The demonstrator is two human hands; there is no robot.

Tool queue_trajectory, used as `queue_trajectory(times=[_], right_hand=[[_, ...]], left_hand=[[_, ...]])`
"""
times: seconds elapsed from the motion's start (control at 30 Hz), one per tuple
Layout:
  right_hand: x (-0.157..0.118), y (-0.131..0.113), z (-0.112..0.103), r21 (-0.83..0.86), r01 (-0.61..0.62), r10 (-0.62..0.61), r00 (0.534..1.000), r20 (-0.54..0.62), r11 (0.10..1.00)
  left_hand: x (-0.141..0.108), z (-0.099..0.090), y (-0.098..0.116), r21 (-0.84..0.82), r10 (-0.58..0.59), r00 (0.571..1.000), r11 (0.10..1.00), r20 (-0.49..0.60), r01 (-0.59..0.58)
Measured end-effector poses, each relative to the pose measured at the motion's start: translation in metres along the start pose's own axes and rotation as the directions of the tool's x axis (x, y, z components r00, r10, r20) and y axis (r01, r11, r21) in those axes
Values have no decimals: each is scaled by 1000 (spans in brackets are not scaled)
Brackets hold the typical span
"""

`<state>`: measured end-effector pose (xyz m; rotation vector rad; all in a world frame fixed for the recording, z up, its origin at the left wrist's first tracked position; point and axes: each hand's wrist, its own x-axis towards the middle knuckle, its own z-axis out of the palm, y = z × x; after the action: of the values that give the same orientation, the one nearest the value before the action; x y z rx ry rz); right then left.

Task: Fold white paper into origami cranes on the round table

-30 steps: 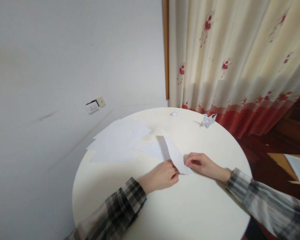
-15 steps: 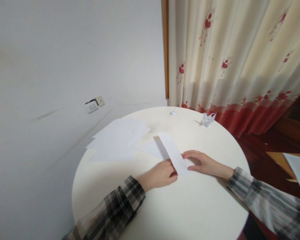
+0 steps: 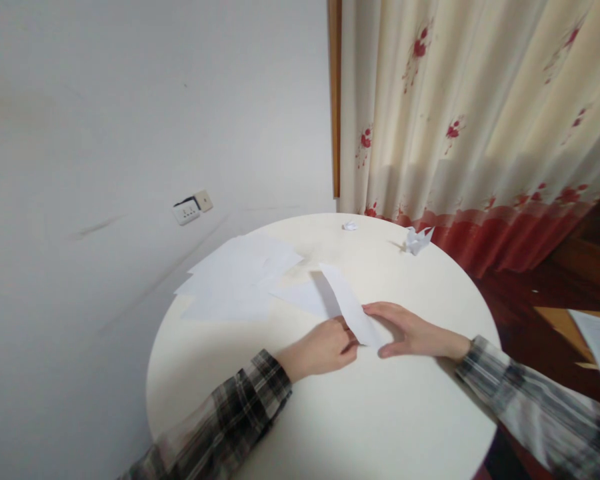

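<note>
Paper strip: the long white strip (image 3: 344, 297) slants across the middle of the table (image 3: 405, 420), between the hands, its far end raised and shading the flat paper (image 3: 297, 297) beside it; whether the two are one sheet, I cannot tell.
Left hand: the left hand (image 3: 323, 350) rests at the strip's near end, fingers curled; the strip hides the tips, so I cannot tell whether this grip pinches it.
Right hand: the right hand (image 3: 413, 331) has its grip spread, fingertips at the strip's right edge, thumb apart by the near corner.
Step in hand: apparently steadying and lining up the strip.
Next move: probably calls for light, even pressure, without creasing the raised end.
Around: loose sheets (image 3: 235, 277) lie left; a crumpled paper (image 3: 349, 226) and a pointed paper shape (image 3: 417, 242) sit beyond.
</note>
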<state>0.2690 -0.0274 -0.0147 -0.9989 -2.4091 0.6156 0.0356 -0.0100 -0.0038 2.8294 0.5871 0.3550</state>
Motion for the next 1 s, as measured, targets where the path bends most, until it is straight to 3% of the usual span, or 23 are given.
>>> queue_trajectory(times=[0.1, 0.27, 0.47, 1.0], right_hand=[[1, -11, 2, -65, -6, 4, 1000, -23, 998], [5, -26, 5, -86, -70, 51, 977, -209, 994], [4, -15, 10, -71, -163, 129, 930, -343, 984], [5, -6, 21, 145, -302, 334, 876, -348, 942]], left_hand=[[2, -2, 3, 42, 10, 1000, 999, -27, -9], [3, 1, 4, 51, 23, 997, 999, -67, -19], [1, 6, 1, 33, 10, 997, 999, -74, -7], [-2, 11, -8, 180, -48, 993, 981, -108, 67]])
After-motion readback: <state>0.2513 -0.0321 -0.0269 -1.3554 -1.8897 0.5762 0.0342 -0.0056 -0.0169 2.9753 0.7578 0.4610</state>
